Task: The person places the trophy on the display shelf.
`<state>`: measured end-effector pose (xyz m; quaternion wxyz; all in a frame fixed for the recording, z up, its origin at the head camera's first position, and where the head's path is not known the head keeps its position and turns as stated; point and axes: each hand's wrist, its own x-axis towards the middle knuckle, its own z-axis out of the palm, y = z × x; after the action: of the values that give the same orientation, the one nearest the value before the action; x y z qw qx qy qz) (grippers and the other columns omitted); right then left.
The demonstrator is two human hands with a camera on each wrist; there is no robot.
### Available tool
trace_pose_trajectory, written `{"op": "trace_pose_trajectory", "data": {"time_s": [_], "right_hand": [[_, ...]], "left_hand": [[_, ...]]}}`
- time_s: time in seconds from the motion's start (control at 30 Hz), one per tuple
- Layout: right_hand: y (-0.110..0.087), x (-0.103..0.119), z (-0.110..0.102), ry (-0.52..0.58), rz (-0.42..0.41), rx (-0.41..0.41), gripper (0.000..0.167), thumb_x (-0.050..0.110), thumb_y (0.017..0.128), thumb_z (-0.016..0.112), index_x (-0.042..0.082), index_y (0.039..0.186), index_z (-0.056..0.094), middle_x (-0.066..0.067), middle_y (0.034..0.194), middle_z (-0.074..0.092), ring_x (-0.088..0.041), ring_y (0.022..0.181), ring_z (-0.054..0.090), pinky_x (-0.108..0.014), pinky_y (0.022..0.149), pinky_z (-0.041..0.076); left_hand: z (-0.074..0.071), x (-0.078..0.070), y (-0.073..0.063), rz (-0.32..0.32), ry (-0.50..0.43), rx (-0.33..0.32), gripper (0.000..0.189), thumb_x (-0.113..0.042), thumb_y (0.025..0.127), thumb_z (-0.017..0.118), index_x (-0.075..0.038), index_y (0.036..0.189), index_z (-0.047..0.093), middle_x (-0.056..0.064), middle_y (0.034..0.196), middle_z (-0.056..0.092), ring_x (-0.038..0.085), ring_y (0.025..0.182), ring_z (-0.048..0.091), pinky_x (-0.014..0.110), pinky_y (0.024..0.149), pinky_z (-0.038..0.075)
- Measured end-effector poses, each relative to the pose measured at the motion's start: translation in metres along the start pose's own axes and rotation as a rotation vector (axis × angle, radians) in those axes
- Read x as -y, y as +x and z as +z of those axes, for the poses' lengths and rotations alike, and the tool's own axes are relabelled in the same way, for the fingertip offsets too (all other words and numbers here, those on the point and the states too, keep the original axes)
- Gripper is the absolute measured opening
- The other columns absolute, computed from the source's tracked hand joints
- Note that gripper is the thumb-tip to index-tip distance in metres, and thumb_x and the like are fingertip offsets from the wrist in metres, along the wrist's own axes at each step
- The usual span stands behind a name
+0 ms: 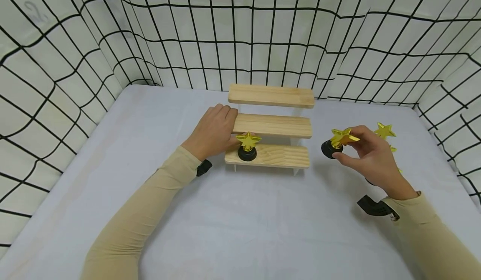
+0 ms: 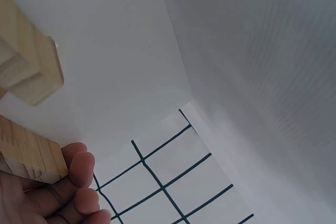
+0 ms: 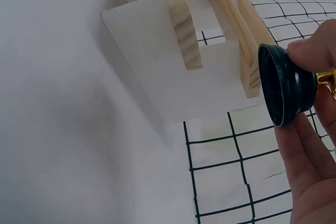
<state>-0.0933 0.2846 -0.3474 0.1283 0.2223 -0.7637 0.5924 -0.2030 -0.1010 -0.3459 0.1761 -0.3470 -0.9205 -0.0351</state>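
Note:
A three-tier wooden display stand (image 1: 272, 124) with white supports stands on the table. My left hand (image 1: 215, 130) grips the left end of its middle board, and in the left wrist view the fingers (image 2: 82, 169) curl around the board's end (image 2: 39, 153). On the left part of the lowest board a gold star trophy (image 1: 247, 147) with a black base stands upright. To the right of the stand, my right hand (image 1: 370, 156) holds a second star trophy (image 1: 340, 140) off the table, tilted. The right wrist view shows the hollow underside of its black base (image 3: 281, 85).
More star trophies (image 1: 385, 130) stand behind my right hand, partly hidden by it. A white cloth covers the table (image 1: 240, 221). White walls with a black wire grid (image 1: 251, 42) enclose the back and sides.

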Motion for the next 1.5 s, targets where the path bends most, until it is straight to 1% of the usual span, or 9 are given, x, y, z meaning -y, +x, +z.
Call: {"op": "trace_pose_trajectory", "data": {"time_s": [0.13, 0.3, 0.37, 0.47, 0.6, 0.9, 1.17, 1.5], "right_hand": [[0.000, -0.002, 0.007, -0.037, 0.023, 0.011, 0.055, -0.030, 0.069, 0.074, -0.005, 0.116, 0.059, 0.005, 0.112, 0.066, -0.003, 0.103, 0.068, -0.012, 0.100, 0.051], [0.000, -0.006, 0.014, -0.123, 0.053, 0.042, 0.056, -0.027, 0.070, 0.075, -0.005, 0.119, 0.058, 0.008, 0.115, 0.064, 0.001, 0.106, 0.066, -0.010, 0.100, 0.050], [0.000, -0.007, 0.017, -0.138, 0.060, 0.053, 0.056, -0.027, 0.070, 0.076, -0.006, 0.119, 0.057, 0.009, 0.114, 0.063, 0.002, 0.105, 0.066, -0.010, 0.100, 0.050], [0.001, -0.009, 0.022, -0.130, 0.052, 0.069, 0.056, -0.027, 0.070, 0.076, -0.008, 0.119, 0.057, 0.009, 0.112, 0.063, 0.001, 0.104, 0.065, -0.011, 0.100, 0.050], [0.002, -0.010, 0.028, -0.089, 0.028, 0.086, 0.055, -0.029, 0.069, 0.075, -0.011, 0.118, 0.057, 0.008, 0.110, 0.065, -0.001, 0.102, 0.066, -0.012, 0.101, 0.051], [0.006, -0.016, 0.039, -0.055, 0.006, 0.121, 0.053, -0.027, 0.071, 0.075, -0.011, 0.119, 0.058, 0.008, 0.111, 0.065, -0.002, 0.102, 0.065, -0.014, 0.101, 0.051], [0.008, -0.017, 0.045, -0.152, 0.030, 0.164, 0.053, -0.020, 0.074, 0.079, -0.004, 0.121, 0.061, 0.012, 0.111, 0.064, 0.000, 0.104, 0.064, -0.012, 0.101, 0.051], [0.010, -0.019, 0.049, -0.180, 0.036, 0.179, 0.052, -0.015, 0.075, 0.082, -0.001, 0.120, 0.063, 0.011, 0.111, 0.064, -0.001, 0.103, 0.063, -0.012, 0.101, 0.051]], "left_hand": [[0.000, 0.000, 0.000, -0.001, -0.003, -0.005, 0.060, -0.037, 0.080, 0.082, 0.003, 0.117, 0.059, 0.014, 0.099, 0.065, 0.029, 0.088, 0.054, 0.039, 0.076, 0.046], [0.001, 0.000, 0.001, -0.002, -0.009, -0.013, 0.059, -0.036, 0.079, 0.082, 0.003, 0.116, 0.060, 0.014, 0.098, 0.066, 0.029, 0.087, 0.055, 0.039, 0.076, 0.046], [0.001, 0.000, 0.001, -0.002, -0.010, -0.012, 0.059, -0.036, 0.078, 0.083, 0.003, 0.116, 0.060, 0.014, 0.098, 0.065, 0.029, 0.087, 0.055, 0.039, 0.076, 0.046], [0.001, 0.000, 0.001, -0.004, -0.012, -0.011, 0.061, -0.036, 0.078, 0.084, 0.004, 0.117, 0.060, 0.014, 0.099, 0.065, 0.029, 0.087, 0.054, 0.039, 0.076, 0.046], [0.001, 0.000, 0.000, -0.005, -0.014, -0.010, 0.061, -0.037, 0.078, 0.084, 0.004, 0.117, 0.059, 0.014, 0.099, 0.065, 0.028, 0.087, 0.054, 0.038, 0.076, 0.045], [0.000, -0.001, -0.001, -0.005, -0.010, -0.017, 0.057, -0.033, 0.079, 0.081, 0.004, 0.116, 0.059, 0.014, 0.098, 0.065, 0.029, 0.087, 0.055, 0.039, 0.076, 0.046], [0.000, 0.000, -0.001, 0.001, -0.004, -0.026, 0.060, -0.035, 0.078, 0.083, 0.004, 0.116, 0.059, 0.014, 0.098, 0.065, 0.029, 0.086, 0.055, 0.039, 0.075, 0.046], [0.001, 0.000, 0.000, 0.005, -0.009, -0.027, 0.059, -0.034, 0.078, 0.082, 0.004, 0.117, 0.059, 0.014, 0.099, 0.065, 0.030, 0.087, 0.055, 0.040, 0.076, 0.047]]}}
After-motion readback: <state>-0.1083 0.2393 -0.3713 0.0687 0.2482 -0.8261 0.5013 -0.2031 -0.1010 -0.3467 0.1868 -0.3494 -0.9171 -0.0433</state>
